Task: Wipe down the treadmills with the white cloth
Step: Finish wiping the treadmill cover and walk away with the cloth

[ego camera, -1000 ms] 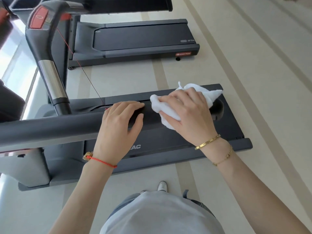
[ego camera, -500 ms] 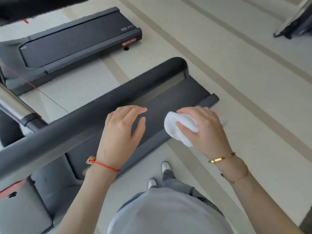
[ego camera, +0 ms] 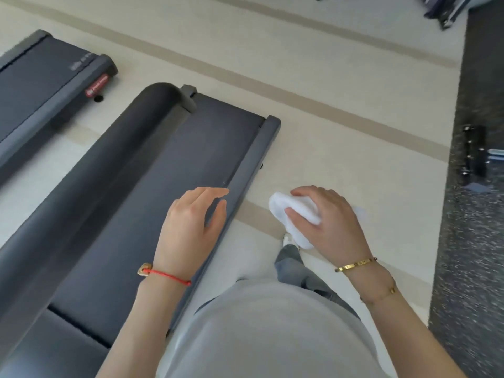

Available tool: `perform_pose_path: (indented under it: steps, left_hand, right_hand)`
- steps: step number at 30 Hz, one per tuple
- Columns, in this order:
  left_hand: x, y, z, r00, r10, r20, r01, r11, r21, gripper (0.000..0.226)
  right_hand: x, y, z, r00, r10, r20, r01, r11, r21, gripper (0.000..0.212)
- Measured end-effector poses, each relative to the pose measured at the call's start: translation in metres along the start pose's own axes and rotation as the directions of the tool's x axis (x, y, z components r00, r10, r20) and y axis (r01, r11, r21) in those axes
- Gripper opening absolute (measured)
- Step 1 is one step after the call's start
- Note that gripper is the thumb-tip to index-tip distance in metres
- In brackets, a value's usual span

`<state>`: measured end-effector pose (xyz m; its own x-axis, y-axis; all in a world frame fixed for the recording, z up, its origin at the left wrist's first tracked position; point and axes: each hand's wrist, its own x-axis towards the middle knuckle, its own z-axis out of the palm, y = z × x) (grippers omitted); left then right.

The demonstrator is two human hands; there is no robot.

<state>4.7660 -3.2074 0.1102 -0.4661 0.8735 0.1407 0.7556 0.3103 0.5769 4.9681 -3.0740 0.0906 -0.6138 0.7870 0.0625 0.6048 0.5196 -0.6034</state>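
The right hand (ego camera: 331, 222) pinches the bunched white cloth (ego camera: 293, 214) above the floor (ego camera: 341, 148), beside the near treadmill (ego camera: 174, 173). The left hand (ego camera: 191, 227), fingers spread, hovers over its side rail.

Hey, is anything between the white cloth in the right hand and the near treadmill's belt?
Nothing visible. The right hand grips the white cloth over bare floor beside the treadmill; the empty left hand hovers over its side rail.
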Motion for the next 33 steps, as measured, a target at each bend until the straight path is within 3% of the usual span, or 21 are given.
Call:
perform_pose_path:
  steps: [13, 23, 33]
  left_hand:
    - [0.149, 0.077, 0.081, 0.984, 0.169, 0.057, -0.166, 0.985, -0.053, 0.022]
    - [0.265, 0.140, 0.149, 0.989, 0.138, 0.052, -0.133, 0.987, -0.087, 0.022]
    - [0.417, 0.145, 0.199, 0.987, 0.144, 0.077, -0.136, 0.986, -0.094, 0.021]
  right_hand:
    - [0.088, 0.103, -0.074, 0.975, 0.146, -0.165, -0.147, 0.989, 0.004, 0.030]
    - [0.191, 0.190, -0.145, 0.972, 0.153, -0.180, -0.160, 0.987, -0.024, 0.028]
    - [0.334, 0.257, -0.158, 0.964, 0.216, -0.152, -0.215, 0.976, 0.027, 0.030]
